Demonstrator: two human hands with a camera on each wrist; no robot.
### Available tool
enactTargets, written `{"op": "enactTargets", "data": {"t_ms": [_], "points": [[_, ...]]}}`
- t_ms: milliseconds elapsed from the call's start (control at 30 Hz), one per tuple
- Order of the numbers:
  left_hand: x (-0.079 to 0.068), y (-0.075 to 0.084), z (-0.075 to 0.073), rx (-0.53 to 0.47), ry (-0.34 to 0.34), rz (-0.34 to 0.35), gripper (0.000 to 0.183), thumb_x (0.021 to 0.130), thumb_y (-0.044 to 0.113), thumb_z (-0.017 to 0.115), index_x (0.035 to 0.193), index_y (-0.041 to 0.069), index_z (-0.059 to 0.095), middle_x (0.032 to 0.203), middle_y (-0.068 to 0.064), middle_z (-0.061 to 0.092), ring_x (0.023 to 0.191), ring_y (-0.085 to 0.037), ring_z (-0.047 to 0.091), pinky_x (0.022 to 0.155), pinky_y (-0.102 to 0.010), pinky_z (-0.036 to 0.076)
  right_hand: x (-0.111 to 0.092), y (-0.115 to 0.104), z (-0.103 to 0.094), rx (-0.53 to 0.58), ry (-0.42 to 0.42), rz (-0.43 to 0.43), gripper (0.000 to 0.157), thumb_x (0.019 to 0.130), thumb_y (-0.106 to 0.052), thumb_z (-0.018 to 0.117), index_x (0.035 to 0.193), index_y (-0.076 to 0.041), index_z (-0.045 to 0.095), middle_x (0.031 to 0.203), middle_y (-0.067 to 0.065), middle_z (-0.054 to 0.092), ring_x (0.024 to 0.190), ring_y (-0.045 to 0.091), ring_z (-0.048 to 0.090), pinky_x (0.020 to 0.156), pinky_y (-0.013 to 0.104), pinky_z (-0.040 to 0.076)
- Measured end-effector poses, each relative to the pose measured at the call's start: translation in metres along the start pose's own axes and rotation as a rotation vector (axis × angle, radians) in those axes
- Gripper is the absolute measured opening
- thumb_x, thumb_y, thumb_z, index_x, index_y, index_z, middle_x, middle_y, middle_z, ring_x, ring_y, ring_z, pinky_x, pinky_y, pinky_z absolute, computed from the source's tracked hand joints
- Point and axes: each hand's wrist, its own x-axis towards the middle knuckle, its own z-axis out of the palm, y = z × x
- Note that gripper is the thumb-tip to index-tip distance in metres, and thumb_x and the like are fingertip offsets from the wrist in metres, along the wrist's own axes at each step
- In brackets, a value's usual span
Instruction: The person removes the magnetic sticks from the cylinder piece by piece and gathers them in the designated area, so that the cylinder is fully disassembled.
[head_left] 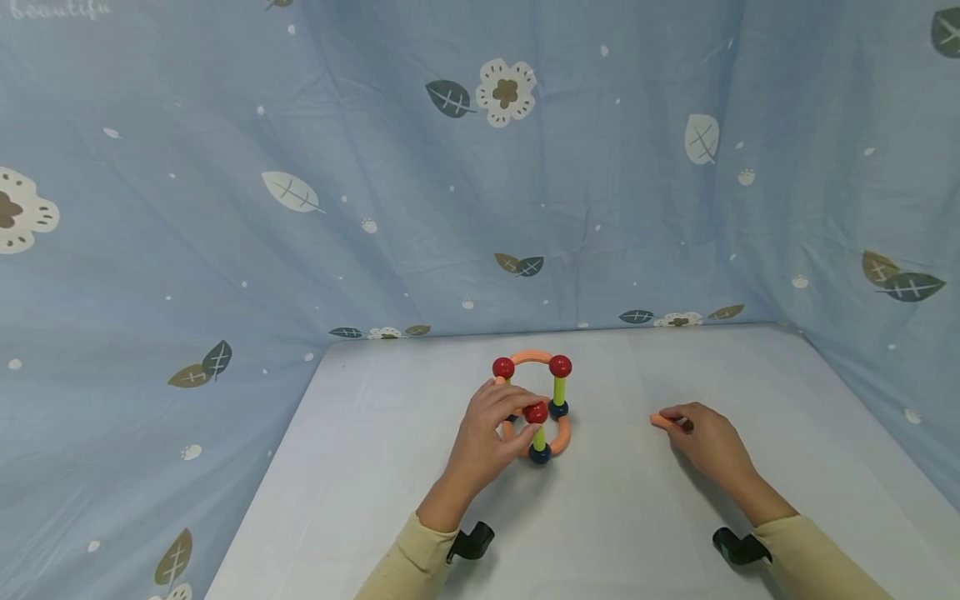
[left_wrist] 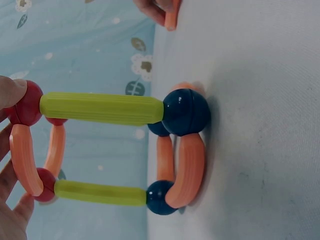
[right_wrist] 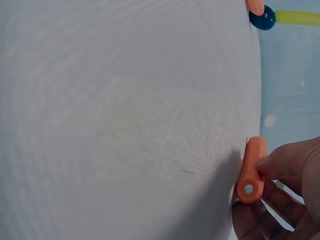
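Note:
A small frame of magnetic balls and sticks stands on the table, with red balls (head_left: 560,367) on top, upright lime-green sticks (left_wrist: 102,107) and navy balls (left_wrist: 186,111) at the bottom. Curved orange sticks (left_wrist: 191,167) link the balls in rings. My left hand (head_left: 486,429) holds the frame's top, thumb on the near red ball (left_wrist: 27,102) and fingertips around the upper orange stick (left_wrist: 26,157). To the right, apart from the frame, my right hand (head_left: 708,446) pinches a loose curved orange stick (right_wrist: 252,170) at the tabletop. A round silver magnet shows at its end.
The white-covered table (head_left: 615,533) extends around the frame and between both hands. A blue patterned curtain (head_left: 600,167) hangs behind the table and along its sides. Black wrist mounts (head_left: 472,542) sit by both cuffs.

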Motion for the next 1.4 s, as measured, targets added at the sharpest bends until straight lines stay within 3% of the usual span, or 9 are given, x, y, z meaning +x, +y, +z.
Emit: {"op": "enactTargets", "data": {"t_ms": [233,500,667,833,1000,1233,1400], "points": [[0.000,0.001,-0.001,0.011,-0.003,-0.005,0.029,0.089,0.016,0.080,0.117,0.018,0.074,0.116,0.010,0.071,0.114,-0.009,0.061,0.115,-0.059,0.033,0.001,0.002,0.001,0.008,0.003,0.004,0.021,0.091,-0.014,0.077,0.107,0.000,0.076,0.102,0.017,0.072,0.085,0.030,0.067,0.070,0.046,0.055],[0.001,0.000,-0.001,0.012,-0.009,0.001,0.030,0.089,0.016,0.080,0.118,0.017,0.074,0.117,0.011,0.070,0.118,-0.009,0.059,0.117,-0.056,0.032,0.001,0.000,0.002,0.021,0.011,0.002,0.040,0.096,-0.028,0.074,0.121,0.002,0.071,0.115,0.024,0.067,0.094,0.038,0.068,0.078,0.055,0.055],[-0.001,-0.001,-0.002,0.012,-0.007,-0.006,0.042,0.087,0.017,0.082,0.127,0.018,0.070,0.125,0.005,0.068,0.124,-0.014,0.056,0.115,-0.052,0.035,0.000,-0.008,0.005,0.024,0.073,-0.032,0.033,0.093,-0.020,0.076,0.118,0.002,0.072,0.116,0.025,0.066,0.096,0.038,0.064,0.076,0.054,0.054],[-0.006,-0.002,-0.007,0.014,-0.011,-0.090,0.060,0.085,0.021,0.084,0.140,0.019,0.061,0.142,-0.001,0.056,0.135,-0.020,0.045,0.110,-0.048,0.043,-0.002,-0.018,0.010,0.046,0.123,-0.069,0.024,0.091,-0.005,0.074,0.114,0.000,0.074,0.112,0.022,0.067,0.097,0.038,0.063,0.077,0.054,0.055],[-0.012,-0.006,-0.012,0.024,0.013,-0.158,0.077,0.084,0.021,0.086,0.151,0.018,0.048,0.153,-0.004,0.045,0.141,-0.021,0.040,0.109,-0.051,0.044,-0.005,-0.027,0.014,0.088,0.086,-0.073,0.026,0.091,0.000,0.069,0.117,0.000,0.072,0.113,0.018,0.065,0.100,0.036,0.064,0.082,0.053,0.057],[-0.022,-0.014,-0.014,0.045,0.049,-0.267,0.085,0.084,0.022,0.085,0.155,0.011,0.038,0.152,-0.006,0.044,0.136,-0.022,0.047,0.109,-0.052,0.044,-0.009,-0.039,0.024,0.090,0.020,-0.072,0.032,0.090,-0.004,0.071,0.122,-0.003,0.070,0.114,0.013,0.067,0.097,0.029,0.065,0.081,0.050,0.055],[-0.029,-0.021,-0.012,0.036,-0.009,-0.404,0.084,0.088,0.028,0.082,0.156,0.010,0.036,0.149,-0.008,0.046,0.133,-0.024,0.049,0.108,-0.051,0.045,-0.011,-0.046,0.034,0.074,-0.031,-0.067,0.035,0.089,-0.010,0.075,0.124,-0.004,0.069,0.113,0.011,0.069,0.095,0.025,0.065,0.079,0.045,0.056]]}}
